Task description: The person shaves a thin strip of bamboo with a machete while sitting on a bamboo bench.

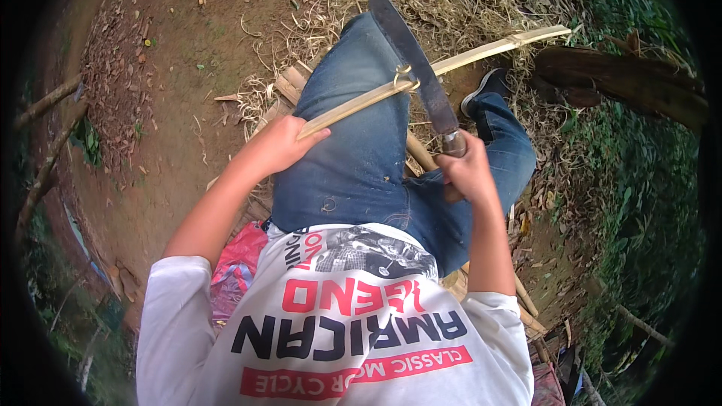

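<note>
My left hand (288, 143) is closed round the near end of a long pale bamboo strip (353, 105), which lies across my raised thigh and reaches out to the upper right. In my right hand (468, 169) is the wooden handle of a machete (414, 56). Its long dark blade points up and away, crossing the strip just beyond my thigh. Where blade and strip meet, a thin curled shaving (404, 79) clings to the strip. The blade hides a short stretch of the strip.
Piles of curled shavings (451, 0) cover the ground ahead. A dark log (617, 79) lies at the right, near my shoe (485, 86). I sit on a bamboo seat (289, 86) with a pink plastic bag (237, 267) at my left. Thin poles (49, 150) stand at the far left.
</note>
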Demonstrator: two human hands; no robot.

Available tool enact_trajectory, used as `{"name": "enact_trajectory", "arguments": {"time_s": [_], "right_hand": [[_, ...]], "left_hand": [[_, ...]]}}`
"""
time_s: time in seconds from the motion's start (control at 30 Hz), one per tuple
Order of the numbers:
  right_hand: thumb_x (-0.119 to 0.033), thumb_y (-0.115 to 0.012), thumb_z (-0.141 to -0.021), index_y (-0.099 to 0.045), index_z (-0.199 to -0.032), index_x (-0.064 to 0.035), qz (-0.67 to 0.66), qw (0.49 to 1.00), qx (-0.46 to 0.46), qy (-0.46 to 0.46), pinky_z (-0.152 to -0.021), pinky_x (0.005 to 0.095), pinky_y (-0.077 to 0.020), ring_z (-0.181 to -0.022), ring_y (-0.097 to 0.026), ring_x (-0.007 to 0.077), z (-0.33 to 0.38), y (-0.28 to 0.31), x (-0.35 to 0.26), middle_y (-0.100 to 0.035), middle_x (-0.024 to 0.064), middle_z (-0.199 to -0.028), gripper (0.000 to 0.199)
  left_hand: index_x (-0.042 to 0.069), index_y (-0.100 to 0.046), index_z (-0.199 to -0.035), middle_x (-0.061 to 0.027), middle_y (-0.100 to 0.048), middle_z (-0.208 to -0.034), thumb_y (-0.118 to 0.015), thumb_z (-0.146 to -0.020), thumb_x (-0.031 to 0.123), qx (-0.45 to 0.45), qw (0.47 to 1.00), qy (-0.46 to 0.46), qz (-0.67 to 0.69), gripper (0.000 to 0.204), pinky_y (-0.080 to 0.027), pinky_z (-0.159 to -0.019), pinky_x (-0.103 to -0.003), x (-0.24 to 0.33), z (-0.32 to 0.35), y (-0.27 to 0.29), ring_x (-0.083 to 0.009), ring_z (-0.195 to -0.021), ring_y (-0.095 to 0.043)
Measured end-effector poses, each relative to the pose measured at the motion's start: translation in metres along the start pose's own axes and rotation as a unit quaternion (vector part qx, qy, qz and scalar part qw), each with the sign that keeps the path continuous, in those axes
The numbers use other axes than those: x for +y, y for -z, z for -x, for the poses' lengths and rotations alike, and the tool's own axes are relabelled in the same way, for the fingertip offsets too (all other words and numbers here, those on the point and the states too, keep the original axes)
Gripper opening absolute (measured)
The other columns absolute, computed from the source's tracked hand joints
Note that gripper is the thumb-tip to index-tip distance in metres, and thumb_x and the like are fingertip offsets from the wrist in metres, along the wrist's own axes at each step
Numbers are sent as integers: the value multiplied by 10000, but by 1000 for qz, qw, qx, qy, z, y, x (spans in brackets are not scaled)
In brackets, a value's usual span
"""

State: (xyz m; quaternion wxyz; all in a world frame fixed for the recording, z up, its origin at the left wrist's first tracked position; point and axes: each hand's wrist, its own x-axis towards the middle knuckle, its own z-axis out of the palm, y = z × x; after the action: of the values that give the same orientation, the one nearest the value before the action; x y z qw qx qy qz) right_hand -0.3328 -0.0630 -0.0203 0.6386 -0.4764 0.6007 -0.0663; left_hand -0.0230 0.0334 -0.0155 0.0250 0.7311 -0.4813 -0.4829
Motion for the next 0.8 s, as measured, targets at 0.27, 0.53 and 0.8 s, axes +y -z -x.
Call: {"name": "enact_trajectory", "arguments": {"time_s": [0.27, 0.53, 0.8], "right_hand": [[29, -626, -734, -573, -954, 19, 8, 1000, 21, 19, -435, 294, -427, -466, -515, 119, -2, 1, 9, -541, 27, -644, 227], [7, -625, -779, -580, -1056, 33, 17, 1000, -3, 3, -437, 289, -435, -490, -542, 129, 4, -9, 14, -566, 39, -671, 282], [53, -599, -731, -578, -933, 13, -5, 1000, 19, -2, -424, 285, -416, -460, -515, 126, -6, -9, 12, -548, 29, -656, 207]], "left_hand": [[-86, -604, -723, -237, -554, -605, -615, -931, 457, 17, 999, -22, -26, 582, -453, -587, -422, -2, -2, -2, -308, -570, -580], [-90, -626, -742, -267, -585, -654, -601, -920, 500, 9, 1000, -7, -1, 616, -479, -623, -434, -3, -3, -5, -359, -634, -613], [-82, -610, -752, -233, -556, -618, -606, -939, 450, 16, 1000, -16, -8, 564, -458, -595, -416, -3, -5, -9, -295, -561, -554]]}}
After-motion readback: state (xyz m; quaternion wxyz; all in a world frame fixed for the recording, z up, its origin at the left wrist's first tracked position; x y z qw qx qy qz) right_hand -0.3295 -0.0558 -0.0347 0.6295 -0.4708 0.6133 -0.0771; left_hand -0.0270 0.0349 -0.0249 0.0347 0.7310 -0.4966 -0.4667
